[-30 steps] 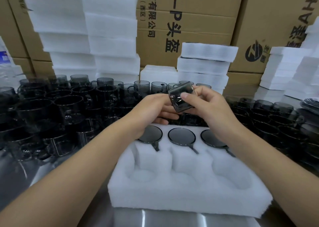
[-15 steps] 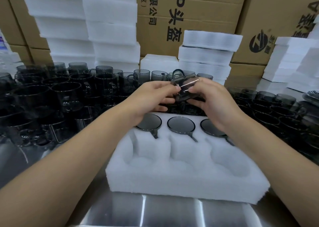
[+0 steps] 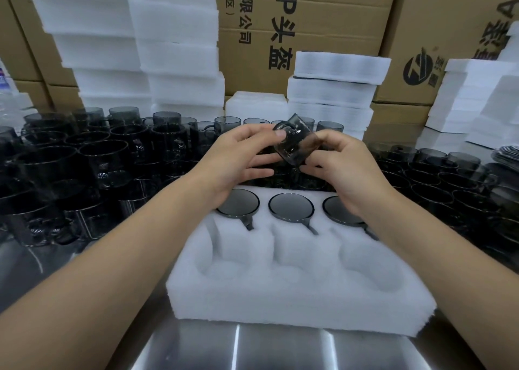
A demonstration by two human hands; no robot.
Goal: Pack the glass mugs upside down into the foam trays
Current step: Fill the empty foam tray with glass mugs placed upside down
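Observation:
A smoky glass mug (image 3: pixel 297 144) is held tilted in the air above the far edge of a white foam tray (image 3: pixel 297 293). My left hand (image 3: pixel 241 159) pinches it from the left near the handle, thumb on top. My right hand (image 3: pixel 339 167) grips its lower right side. The tray's far row holds three mugs upside down: left (image 3: pixel 238 202), middle (image 3: pixel 290 205) and right (image 3: pixel 335 208), part hidden by my right wrist. The three near pockets are bare foam.
Many dark glass mugs stand crowded at the left (image 3: pixel 84 167) and right (image 3: pixel 449 178) of the tray. Stacks of foam trays (image 3: pixel 174 49) and cardboard boxes (image 3: pixel 303 24) rise behind. The steel table edge (image 3: pixel 280 350) lies in front.
The mug has been turned in both hands, its handle now up at the left. The view has tilted down a little.

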